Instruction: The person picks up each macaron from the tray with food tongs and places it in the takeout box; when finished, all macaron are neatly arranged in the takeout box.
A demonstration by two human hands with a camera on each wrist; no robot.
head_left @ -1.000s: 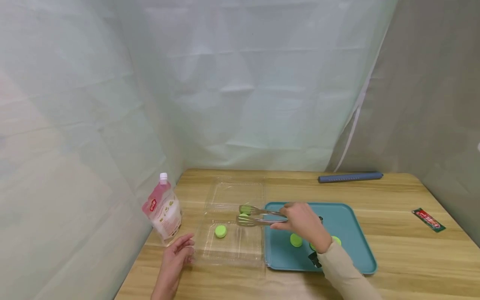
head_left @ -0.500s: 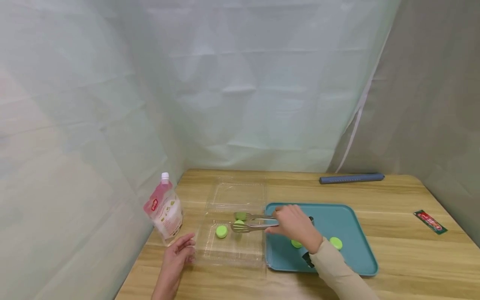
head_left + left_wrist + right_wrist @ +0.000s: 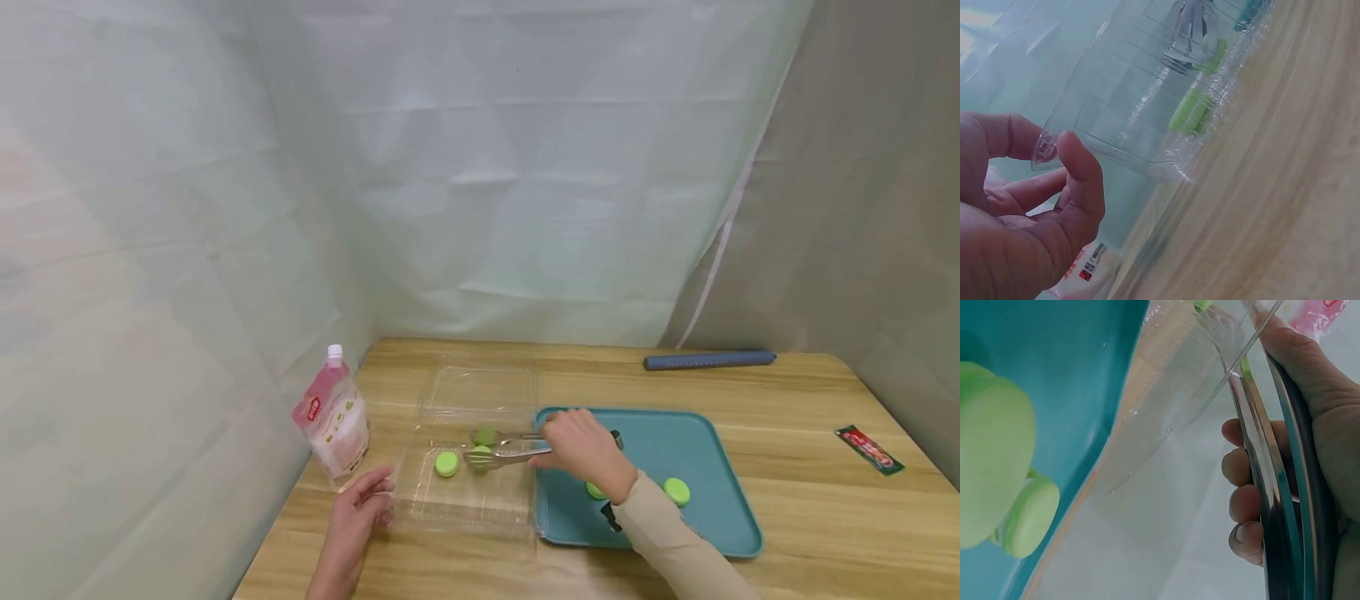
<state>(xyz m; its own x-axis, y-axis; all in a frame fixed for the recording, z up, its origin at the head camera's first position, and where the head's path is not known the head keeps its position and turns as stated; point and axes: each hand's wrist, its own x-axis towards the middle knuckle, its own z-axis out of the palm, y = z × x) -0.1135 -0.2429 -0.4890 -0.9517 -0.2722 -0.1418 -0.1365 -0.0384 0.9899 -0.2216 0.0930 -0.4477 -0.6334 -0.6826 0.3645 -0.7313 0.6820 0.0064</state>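
My right hand (image 3: pixel 585 450) grips metal tongs (image 3: pixel 517 455), their slotted tips inside the left-hand clear plastic container (image 3: pixel 468 517). Between the tips sits a green macaron (image 3: pixel 481 452), low in the container; whether it touches the bottom I cannot tell. Just to its left lies another green macaron (image 3: pixel 446 464). In the left wrist view, the thumb and a finger of my left hand (image 3: pixel 1035 206) pinch the container's corner rim (image 3: pixel 1045 149). Green macarons (image 3: pixel 676 492) also lie on the teal tray (image 3: pixel 727 533) to the right, one partly hidden by my right wrist.
The container's clear lid (image 3: pixel 480 387) stands open toward the back. A pink-and-white spout pouch (image 3: pixel 335 421) is at the left edge of the wooden table (image 3: pixel 817 517). A dark blue stick-shaped object (image 3: pixel 708 360) lies at the back, and a small red-green packet (image 3: pixel 870 450) at the right.
The tongs and their macaron have moved left and down into the container, beside the other macaron. My left hand has stayed at the container's corner.
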